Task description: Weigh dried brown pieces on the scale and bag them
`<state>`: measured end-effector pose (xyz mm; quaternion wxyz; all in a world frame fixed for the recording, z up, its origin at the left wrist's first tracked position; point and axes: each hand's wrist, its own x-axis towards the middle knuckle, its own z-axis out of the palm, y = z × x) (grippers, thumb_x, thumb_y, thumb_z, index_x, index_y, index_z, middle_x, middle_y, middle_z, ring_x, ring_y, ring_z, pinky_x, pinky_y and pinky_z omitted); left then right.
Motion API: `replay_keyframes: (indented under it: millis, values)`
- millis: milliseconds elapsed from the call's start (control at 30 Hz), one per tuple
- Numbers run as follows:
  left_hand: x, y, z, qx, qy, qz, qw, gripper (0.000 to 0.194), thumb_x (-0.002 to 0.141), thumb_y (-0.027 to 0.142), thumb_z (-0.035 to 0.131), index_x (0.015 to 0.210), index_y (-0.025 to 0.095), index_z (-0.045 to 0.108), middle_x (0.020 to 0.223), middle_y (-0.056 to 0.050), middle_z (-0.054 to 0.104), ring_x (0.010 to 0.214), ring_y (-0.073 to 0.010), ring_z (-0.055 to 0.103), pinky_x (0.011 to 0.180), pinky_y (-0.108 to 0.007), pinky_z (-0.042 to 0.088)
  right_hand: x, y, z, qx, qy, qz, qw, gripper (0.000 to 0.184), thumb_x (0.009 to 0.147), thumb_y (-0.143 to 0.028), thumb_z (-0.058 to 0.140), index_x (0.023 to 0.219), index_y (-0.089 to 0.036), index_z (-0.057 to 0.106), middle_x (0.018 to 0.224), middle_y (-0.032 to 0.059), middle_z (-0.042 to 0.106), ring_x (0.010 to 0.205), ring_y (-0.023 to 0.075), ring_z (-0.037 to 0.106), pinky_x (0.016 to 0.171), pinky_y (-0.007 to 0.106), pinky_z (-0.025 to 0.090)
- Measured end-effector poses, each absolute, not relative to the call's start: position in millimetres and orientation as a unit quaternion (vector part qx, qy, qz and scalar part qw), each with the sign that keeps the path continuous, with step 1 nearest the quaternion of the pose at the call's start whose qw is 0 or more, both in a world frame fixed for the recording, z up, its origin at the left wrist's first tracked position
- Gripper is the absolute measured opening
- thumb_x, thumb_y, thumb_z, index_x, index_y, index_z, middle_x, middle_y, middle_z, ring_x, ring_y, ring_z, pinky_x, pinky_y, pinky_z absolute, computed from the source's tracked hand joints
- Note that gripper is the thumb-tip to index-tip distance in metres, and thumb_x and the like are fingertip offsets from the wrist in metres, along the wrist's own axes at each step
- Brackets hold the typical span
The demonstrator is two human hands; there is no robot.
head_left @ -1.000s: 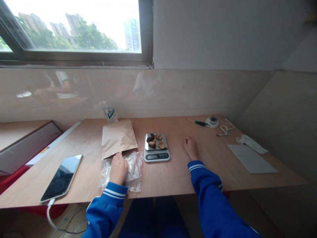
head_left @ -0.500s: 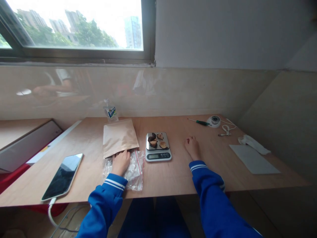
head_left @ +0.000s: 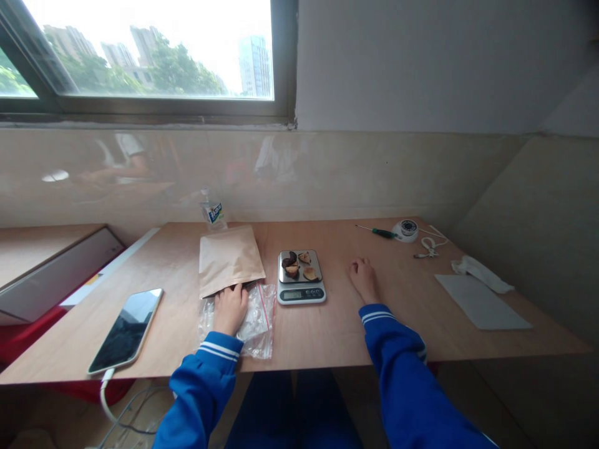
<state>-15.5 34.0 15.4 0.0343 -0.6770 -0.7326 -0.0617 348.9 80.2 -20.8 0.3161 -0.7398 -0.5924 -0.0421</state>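
Observation:
My left hand [head_left: 230,308] lies over a clear zip-lock plastic bag [head_left: 260,324], its bent fingers at the near edge of a brown paper bag [head_left: 231,255]. They appear closed on that edge, though the fingertips are partly hidden. To the right of the bags stands a small digital kitchen scale [head_left: 301,294] with a steel plate. Several dried brown pieces [head_left: 292,270], dark outside and pale inside, rest on it; their kind is unclear. Right of the scale, my right hand [head_left: 364,279] rests on the table, loosely curled and holding nothing visible.
A charging phone [head_left: 126,330] lies at the table's left. Behind the paper bag stands a clear bottle [head_left: 213,213]. Toward the back right are a green-handled screwdriver [head_left: 384,233], a white round camera [head_left: 406,231] and its cable [head_left: 427,247]. A grey sheet [head_left: 482,302] and white tissue [head_left: 482,273] lie farther right.
The whole view has shifted slightly to the right and down in the picture. Both hands, the bags and the scale keep nearly the same places on the table.

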Motion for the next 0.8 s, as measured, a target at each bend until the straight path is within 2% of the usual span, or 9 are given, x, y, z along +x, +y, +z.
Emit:
replay_keyframes:
  millis: [100, 267, 367, 467, 633, 800]
  values:
    - [-18.0, 35.6, 14.8, -0.667, -0.742, -0.050, 0.042, 0.042, 0.092, 0.029, 0.028, 0.112, 0.013, 0.061, 0.093, -0.018, 0.067, 0.092, -0.0322, 0.062, 0.084, -0.043, 0.040, 336.3, 71.3, -17.5, -0.658, -0.664, -0.064, 0.349, 0.021, 0.087, -0.015, 0.041, 0.089, -0.016, 0.062, 0.094, 0.0088, 0.058, 0.081, 0.0183, 0.056, 0.074, 0.028, 0.042]
    - [-22.8, 42.1, 12.2, -0.666, -0.739, -0.043, 0.093, 0.044, 0.092, 0.026, 0.027, 0.109, 0.012, 0.065, 0.103, -0.020, 0.065, 0.100, -0.0359, 0.058, 0.082, -0.045, 0.039, 311.6, 51.1, -9.2, -0.557, -0.726, -0.093, 0.393, 0.025, 0.092, -0.021, 0.040, 0.101, -0.017, 0.062, 0.096, 0.0088, 0.060, 0.086, 0.0206, 0.058, 0.078, 0.033, 0.047]
    - [-24.2, 46.8, 10.4, -0.632, -0.764, -0.069, 0.110, 0.046, 0.092, 0.032, 0.031, 0.113, 0.007, 0.063, 0.106, -0.022, 0.065, 0.103, -0.0356, 0.057, 0.086, -0.044, 0.037, 298.0, 40.1, -2.9, -0.531, -0.750, -0.073, 0.387, 0.028, 0.091, -0.022, 0.042, 0.111, -0.019, 0.062, 0.100, 0.0085, 0.058, 0.088, 0.0201, 0.059, 0.079, 0.033, 0.050]
    - [-25.2, 50.3, 9.3, -0.621, -0.774, -0.078, 0.096, 0.046, 0.090, 0.036, 0.035, 0.104, 0.004, 0.065, 0.101, -0.022, 0.067, 0.102, -0.0347, 0.058, 0.089, -0.043, 0.036, 286.2, 32.4, 1.3, -0.501, -0.784, -0.048, 0.364, 0.035, 0.091, -0.022, 0.044, 0.123, -0.023, 0.058, 0.105, 0.0084, 0.055, 0.091, 0.0198, 0.058, 0.081, 0.034, 0.051]
    - [-27.4, 52.8, 11.1, -0.615, -0.780, -0.090, 0.063, 0.043, 0.089, 0.037, 0.036, 0.097, 0.008, 0.067, 0.092, -0.020, 0.070, 0.094, -0.0320, 0.063, 0.090, -0.042, 0.037, 278.6, 31.1, 1.5, -0.487, -0.806, -0.047, 0.334, 0.041, 0.089, -0.023, 0.048, 0.130, -0.028, 0.054, 0.121, 0.0098, 0.049, 0.104, 0.0243, 0.053, 0.087, 0.041, 0.050]
    - [-29.2, 54.0, 12.4, -0.617, -0.777, -0.115, 0.046, 0.036, 0.088, 0.033, 0.039, 0.098, 0.011, 0.067, 0.094, -0.018, 0.071, 0.094, -0.0322, 0.064, 0.089, -0.042, 0.039, 281.1, 33.8, -1.3, -0.511, -0.789, -0.025, 0.339, 0.043, 0.090, -0.026, 0.047, 0.133, -0.028, 0.051, 0.122, 0.0108, 0.047, 0.103, 0.0241, 0.053, 0.088, 0.042, 0.051]
